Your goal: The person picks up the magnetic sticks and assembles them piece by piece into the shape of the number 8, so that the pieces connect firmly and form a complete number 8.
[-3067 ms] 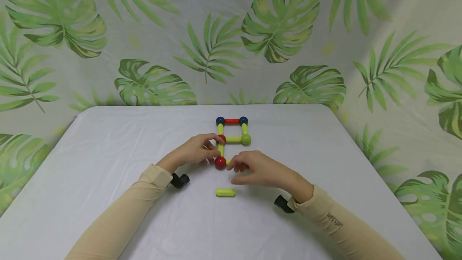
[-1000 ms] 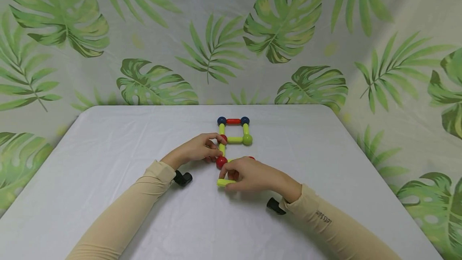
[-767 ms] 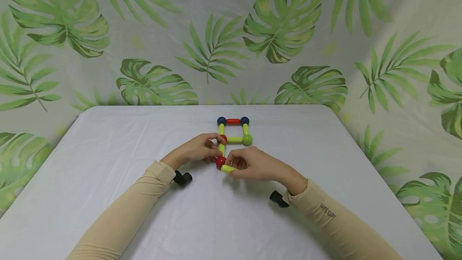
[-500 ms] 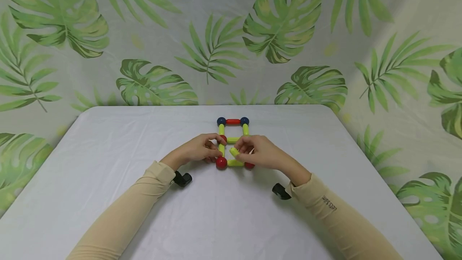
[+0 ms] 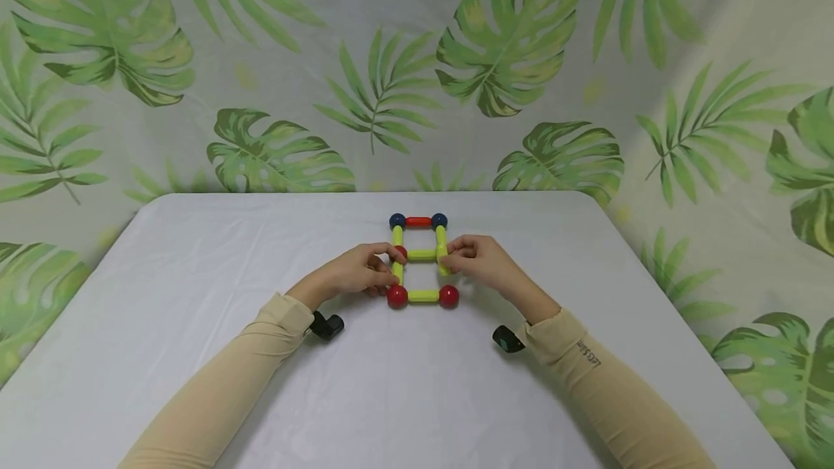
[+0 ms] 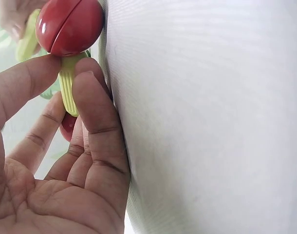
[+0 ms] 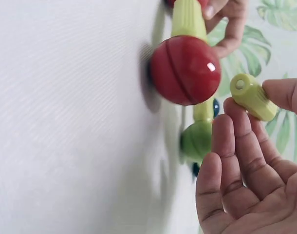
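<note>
A ladder-like frame of magnetic balls and rods lies on the table. My left hand [image 5: 352, 268] pinches the frame's lower left yellow-green rod [image 6: 68, 87], beside the near-left red ball [image 5: 397, 296]. My right hand [image 5: 485, 259] pinches a loose yellow-green magnetic rod [image 7: 254, 97] between thumb and fingertips. In the head view that rod hides the green ball, which shows in the right wrist view as a green ball [image 7: 197, 140]. The rod is held apart from the near-right red ball [image 5: 449, 296], raised off the table.
At the frame's far end, two dark blue balls [image 5: 397, 221] flank a red rod [image 5: 418, 221]. A white cloth covers the table [image 5: 404, 396]. Behind it hangs a leaf-patterned curtain [image 5: 404, 64]. Black wrist cameras [image 5: 327, 326] sit under both wrists.
My right hand picked up the loose rod from the near table and carried it away from me to the frame's right side, turning it lengthwise. My left hand has stayed at the left rod.
</note>
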Motion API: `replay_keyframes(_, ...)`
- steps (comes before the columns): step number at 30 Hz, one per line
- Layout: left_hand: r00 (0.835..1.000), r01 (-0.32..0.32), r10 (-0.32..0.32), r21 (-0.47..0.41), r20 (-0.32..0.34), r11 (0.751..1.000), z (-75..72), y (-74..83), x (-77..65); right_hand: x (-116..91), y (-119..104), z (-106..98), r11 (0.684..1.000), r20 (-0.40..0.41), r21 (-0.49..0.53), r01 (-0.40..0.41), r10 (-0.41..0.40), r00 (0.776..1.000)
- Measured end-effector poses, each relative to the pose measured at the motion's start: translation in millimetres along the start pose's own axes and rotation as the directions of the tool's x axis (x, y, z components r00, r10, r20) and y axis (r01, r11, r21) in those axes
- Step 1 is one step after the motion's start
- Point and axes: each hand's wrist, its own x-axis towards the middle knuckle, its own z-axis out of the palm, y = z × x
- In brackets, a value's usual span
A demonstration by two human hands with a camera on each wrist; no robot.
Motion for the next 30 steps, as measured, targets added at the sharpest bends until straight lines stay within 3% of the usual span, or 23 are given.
replay_keyframes(10, 1.0, 0.001, -0.001, -0.017, 0.0, 1.0, 1.1, -1.5, -0.6, 3.1, 11.1, 4.4, 0.993, -0.025, 0.036, -0.115, 0.116, 0.993)
replay_keyframes(30, 1.0, 0.008, -0.008, -0.009, -0.003, 1.0, 1.3, -0.5, -1.0, 2.2, 13.3, 7.1, 0.985, -0.015, -0.019, -0.17, 0.169, 0.985)
